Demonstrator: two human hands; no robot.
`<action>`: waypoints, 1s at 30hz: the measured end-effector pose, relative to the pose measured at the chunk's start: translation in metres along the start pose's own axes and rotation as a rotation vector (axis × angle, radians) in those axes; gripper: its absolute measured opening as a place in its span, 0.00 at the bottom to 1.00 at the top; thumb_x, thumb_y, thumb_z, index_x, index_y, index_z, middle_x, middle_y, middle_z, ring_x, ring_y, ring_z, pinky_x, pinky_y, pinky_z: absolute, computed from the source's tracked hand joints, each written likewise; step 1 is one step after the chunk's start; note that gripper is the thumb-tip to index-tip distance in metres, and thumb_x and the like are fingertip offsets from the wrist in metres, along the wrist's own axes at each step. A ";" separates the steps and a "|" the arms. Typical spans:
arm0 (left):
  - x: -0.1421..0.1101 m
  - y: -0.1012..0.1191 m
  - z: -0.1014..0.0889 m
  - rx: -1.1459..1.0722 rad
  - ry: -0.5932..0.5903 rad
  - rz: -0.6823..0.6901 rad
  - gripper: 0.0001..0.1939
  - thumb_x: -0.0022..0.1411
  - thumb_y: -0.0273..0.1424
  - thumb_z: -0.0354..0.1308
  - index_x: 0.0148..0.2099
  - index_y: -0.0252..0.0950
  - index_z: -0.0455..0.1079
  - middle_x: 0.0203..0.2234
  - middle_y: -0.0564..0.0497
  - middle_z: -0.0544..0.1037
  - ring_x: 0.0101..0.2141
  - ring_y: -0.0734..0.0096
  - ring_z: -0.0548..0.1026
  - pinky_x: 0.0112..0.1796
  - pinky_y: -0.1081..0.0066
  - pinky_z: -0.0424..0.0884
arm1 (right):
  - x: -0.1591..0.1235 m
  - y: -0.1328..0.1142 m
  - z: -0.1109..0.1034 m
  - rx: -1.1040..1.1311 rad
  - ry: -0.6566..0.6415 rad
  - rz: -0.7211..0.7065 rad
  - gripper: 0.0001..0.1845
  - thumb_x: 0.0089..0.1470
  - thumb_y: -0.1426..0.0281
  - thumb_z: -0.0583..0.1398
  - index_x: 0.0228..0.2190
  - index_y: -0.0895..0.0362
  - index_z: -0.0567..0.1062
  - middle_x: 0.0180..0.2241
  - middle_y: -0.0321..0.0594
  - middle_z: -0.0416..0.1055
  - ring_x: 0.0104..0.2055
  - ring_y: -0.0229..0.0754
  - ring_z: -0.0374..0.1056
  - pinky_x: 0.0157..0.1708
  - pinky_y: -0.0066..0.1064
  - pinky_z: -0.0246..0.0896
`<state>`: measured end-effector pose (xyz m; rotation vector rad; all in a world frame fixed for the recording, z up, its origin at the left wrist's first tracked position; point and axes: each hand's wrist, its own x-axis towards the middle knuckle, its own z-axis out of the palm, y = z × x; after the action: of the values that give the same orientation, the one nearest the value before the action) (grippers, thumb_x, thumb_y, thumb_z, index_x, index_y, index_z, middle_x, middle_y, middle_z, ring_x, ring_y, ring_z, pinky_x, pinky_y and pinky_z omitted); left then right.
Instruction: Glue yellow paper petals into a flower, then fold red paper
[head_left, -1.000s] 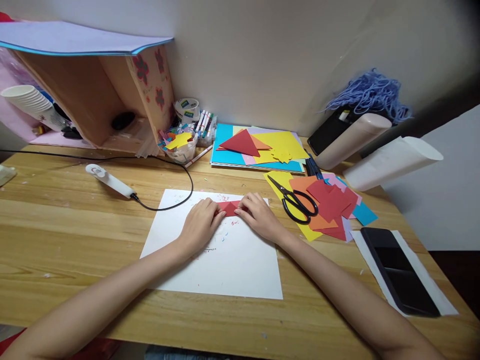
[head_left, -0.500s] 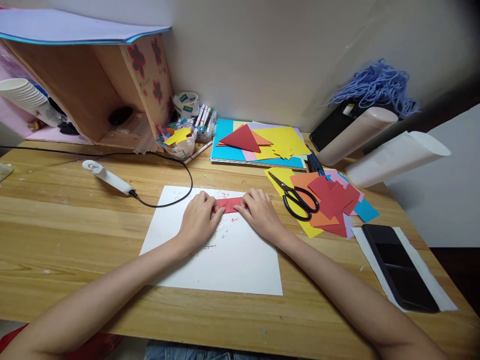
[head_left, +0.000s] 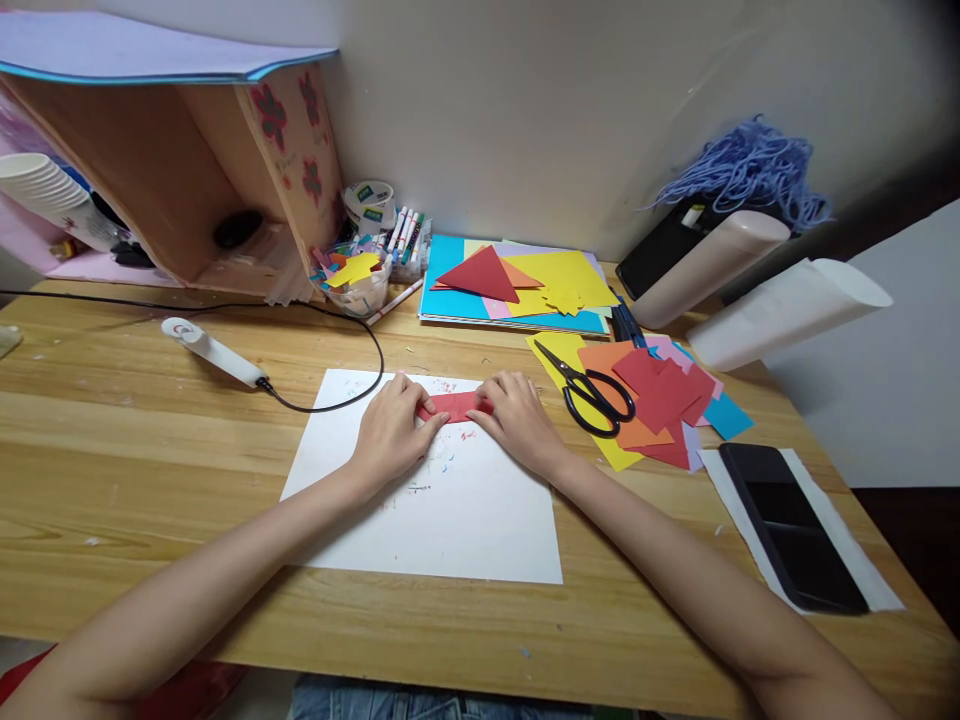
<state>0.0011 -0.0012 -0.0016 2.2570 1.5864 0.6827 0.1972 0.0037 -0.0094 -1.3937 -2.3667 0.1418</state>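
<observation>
A folded strip of red paper (head_left: pixel 454 406) lies over the upper part of a white sheet (head_left: pixel 465 530) marked with coloured specks. My left hand (head_left: pixel 396 425) pinches its left end between thumb and fingers. At the right end, my right hand (head_left: pixel 514 420) grips the paper in the same way. Both wrists rest low over the sheet. The fingers cover the two ends of the strip. Black-handled scissors (head_left: pixel 596 393) lie to the right of my right hand, on top of coloured paper pieces (head_left: pixel 664 400).
A stack of coloured paper (head_left: pixel 442 305) sits against the wall, with a red triangle (head_left: pixel 484 272) on it. To the left are a corded white tool (head_left: pixel 214 352), a tub of scraps (head_left: pixel 360 290) and a cardboard box (head_left: pixel 292 170). A phone (head_left: pixel 787 525) lies at the right.
The red paper's peaked middle has become an even, flat strip. Both hands keep hold of its ends, with the fingers slightly shifted. The view has moved a little.
</observation>
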 end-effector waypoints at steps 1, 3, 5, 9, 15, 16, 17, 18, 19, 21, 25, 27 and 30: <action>0.001 -0.001 0.000 -0.021 -0.002 -0.002 0.09 0.56 0.37 0.55 0.30 0.36 0.65 0.28 0.51 0.66 0.31 0.68 0.65 0.33 0.67 0.62 | 0.000 0.001 -0.001 0.008 -0.017 -0.080 0.09 0.57 0.66 0.52 0.34 0.55 0.70 0.36 0.43 0.66 0.38 0.44 0.57 0.36 0.34 0.54; 0.002 -0.003 -0.001 -0.067 -0.020 0.004 0.08 0.56 0.36 0.55 0.35 0.37 0.67 0.30 0.51 0.67 0.32 0.68 0.65 0.33 0.67 0.63 | 0.000 0.005 -0.004 0.029 -0.065 -0.248 0.09 0.58 0.70 0.51 0.38 0.53 0.70 0.38 0.41 0.67 0.39 0.42 0.58 0.38 0.33 0.54; 0.002 -0.004 -0.001 -0.117 -0.049 0.035 0.09 0.57 0.34 0.54 0.41 0.39 0.68 0.31 0.51 0.67 0.34 0.68 0.65 0.34 0.67 0.63 | 0.000 0.009 -0.005 0.054 -0.102 -0.354 0.10 0.58 0.71 0.50 0.38 0.53 0.71 0.38 0.40 0.68 0.39 0.41 0.59 0.37 0.32 0.54; 0.002 -0.007 -0.002 -0.146 -0.069 0.130 0.12 0.59 0.29 0.51 0.45 0.43 0.71 0.34 0.49 0.68 0.37 0.68 0.65 0.37 0.66 0.63 | 0.001 0.017 -0.005 0.048 -0.087 -0.447 0.11 0.58 0.73 0.50 0.33 0.56 0.72 0.36 0.41 0.70 0.36 0.39 0.61 0.33 0.31 0.55; -0.003 -0.003 -0.008 0.031 -0.082 0.252 0.13 0.60 0.31 0.50 0.45 0.44 0.71 0.39 0.47 0.68 0.38 0.65 0.65 0.38 0.62 0.62 | 0.000 0.027 -0.009 0.120 -0.075 -0.509 0.11 0.56 0.76 0.50 0.31 0.57 0.72 0.36 0.42 0.71 0.36 0.39 0.65 0.32 0.30 0.60; -0.003 -0.002 -0.009 0.051 -0.086 0.268 0.13 0.60 0.32 0.50 0.46 0.44 0.71 0.40 0.47 0.69 0.39 0.64 0.65 0.38 0.62 0.62 | -0.001 0.029 -0.010 0.156 -0.074 -0.501 0.11 0.56 0.76 0.50 0.31 0.57 0.72 0.36 0.42 0.72 0.37 0.39 0.65 0.34 0.30 0.61; -0.004 -0.001 -0.009 0.067 -0.085 0.285 0.13 0.59 0.33 0.50 0.46 0.43 0.71 0.41 0.47 0.69 0.40 0.63 0.65 0.39 0.62 0.62 | -0.002 0.030 -0.011 0.191 -0.073 -0.491 0.10 0.55 0.76 0.51 0.31 0.57 0.72 0.37 0.43 0.72 0.38 0.39 0.66 0.35 0.30 0.63; -0.003 0.000 -0.010 0.080 -0.083 0.303 0.13 0.59 0.34 0.51 0.45 0.42 0.71 0.42 0.47 0.69 0.41 0.63 0.65 0.39 0.62 0.61 | -0.003 0.031 -0.011 0.222 -0.071 -0.479 0.10 0.55 0.76 0.51 0.31 0.56 0.72 0.38 0.43 0.72 0.39 0.40 0.66 0.37 0.31 0.63; -0.003 0.001 -0.009 0.091 -0.080 0.323 0.13 0.59 0.35 0.51 0.44 0.41 0.71 0.42 0.47 0.70 0.41 0.62 0.65 0.39 0.62 0.61 | -0.004 0.032 -0.012 0.252 -0.066 -0.466 0.10 0.54 0.76 0.52 0.31 0.56 0.72 0.38 0.43 0.72 0.40 0.40 0.67 0.37 0.31 0.64; -0.001 0.000 -0.007 0.107 -0.065 0.367 0.12 0.60 0.35 0.51 0.42 0.40 0.72 0.42 0.47 0.72 0.42 0.62 0.66 0.39 0.63 0.61 | -0.005 0.034 -0.012 0.302 -0.046 -0.439 0.09 0.53 0.77 0.52 0.30 0.56 0.72 0.37 0.42 0.73 0.39 0.40 0.67 0.37 0.32 0.65; 0.006 -0.003 0.000 0.144 -0.039 0.506 0.12 0.62 0.34 0.48 0.39 0.35 0.70 0.36 0.47 0.75 0.39 0.66 0.69 0.38 0.65 0.62 | -0.006 0.032 -0.011 0.369 -0.002 -0.384 0.10 0.50 0.79 0.53 0.29 0.55 0.72 0.35 0.42 0.73 0.39 0.41 0.68 0.38 0.34 0.65; 0.010 -0.005 0.001 0.187 -0.043 0.597 0.12 0.63 0.32 0.46 0.38 0.33 0.70 0.32 0.47 0.75 0.36 0.68 0.69 0.37 0.66 0.63 | -0.006 0.029 -0.010 0.375 -0.002 -0.350 0.10 0.50 0.77 0.54 0.34 0.55 0.72 0.36 0.42 0.73 0.39 0.42 0.67 0.39 0.35 0.65; 0.015 -0.005 -0.001 0.256 -0.053 0.710 0.13 0.64 0.29 0.44 0.35 0.32 0.70 0.29 0.46 0.75 0.33 0.68 0.70 0.36 0.67 0.64 | -0.004 0.024 -0.009 0.360 -0.004 -0.334 0.11 0.52 0.73 0.55 0.38 0.54 0.71 0.38 0.43 0.72 0.40 0.43 0.66 0.39 0.36 0.64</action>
<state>0.0010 0.0143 -0.0004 3.0248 0.8518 0.5852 0.2221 0.0112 -0.0095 -0.8234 -2.3881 0.4504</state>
